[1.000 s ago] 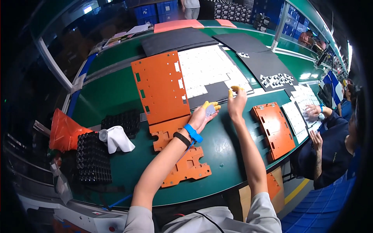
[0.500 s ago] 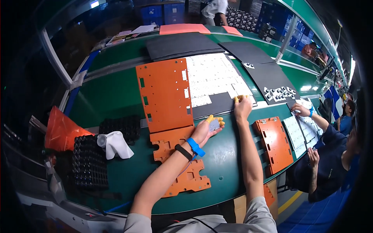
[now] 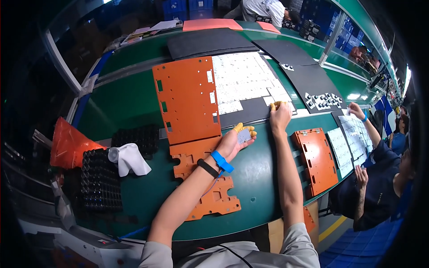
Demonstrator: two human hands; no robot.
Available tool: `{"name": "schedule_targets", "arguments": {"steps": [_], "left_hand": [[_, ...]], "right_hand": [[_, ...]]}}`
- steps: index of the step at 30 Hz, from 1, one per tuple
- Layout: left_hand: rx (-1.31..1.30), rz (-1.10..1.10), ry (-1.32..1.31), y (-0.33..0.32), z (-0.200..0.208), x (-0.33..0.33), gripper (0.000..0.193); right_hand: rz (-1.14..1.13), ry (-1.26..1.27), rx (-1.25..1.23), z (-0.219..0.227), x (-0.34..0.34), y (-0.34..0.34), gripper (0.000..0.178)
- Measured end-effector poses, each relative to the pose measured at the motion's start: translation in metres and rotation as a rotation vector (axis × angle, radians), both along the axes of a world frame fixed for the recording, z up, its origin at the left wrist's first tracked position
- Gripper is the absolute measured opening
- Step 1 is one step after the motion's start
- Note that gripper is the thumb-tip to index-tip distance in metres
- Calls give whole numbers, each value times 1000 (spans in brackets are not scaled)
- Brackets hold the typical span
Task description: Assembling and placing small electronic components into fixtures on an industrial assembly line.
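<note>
Left hand (image 3: 233, 143): palm up, fingers loosely spread, small flat grey plate (image 3: 243, 136) lying on them. Right hand (image 3: 280, 117): fingertips pressed together, anything pinched cannot be told; array of thin white panels (image 3: 241, 78) at 10 to 11 o'clock from it. Perforated orange rectangular board (image 3: 184, 100): 10 o'clock from left hand. Slotted orange slab (image 3: 318, 163): 4 to 5 o'clock from right.

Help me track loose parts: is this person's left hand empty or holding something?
Holding something: a flat grey piece lies on the left hand, which is palm up, by its yellow finger covers.
</note>
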State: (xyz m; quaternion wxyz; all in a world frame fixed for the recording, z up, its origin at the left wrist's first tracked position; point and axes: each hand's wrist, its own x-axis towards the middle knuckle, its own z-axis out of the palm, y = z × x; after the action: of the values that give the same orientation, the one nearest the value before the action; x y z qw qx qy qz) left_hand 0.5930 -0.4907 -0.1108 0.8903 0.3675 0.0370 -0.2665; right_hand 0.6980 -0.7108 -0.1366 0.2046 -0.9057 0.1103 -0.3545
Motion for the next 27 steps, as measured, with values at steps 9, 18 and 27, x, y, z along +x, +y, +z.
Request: {"name": "schedule_targets", "arguments": {"steps": [9, 18, 27], "left_hand": [[-212, 1, 76, 4, -7, 8, 51], [-375, 7, 170, 11, 17, -6, 75], [-220, 16, 245, 3, 11, -4, 45]], "right_hand": [[122, -205, -83, 41, -15, 14, 8], [931, 562, 236, 144, -75, 59, 17], [128, 361, -2, 88, -34, -18, 23]]}}
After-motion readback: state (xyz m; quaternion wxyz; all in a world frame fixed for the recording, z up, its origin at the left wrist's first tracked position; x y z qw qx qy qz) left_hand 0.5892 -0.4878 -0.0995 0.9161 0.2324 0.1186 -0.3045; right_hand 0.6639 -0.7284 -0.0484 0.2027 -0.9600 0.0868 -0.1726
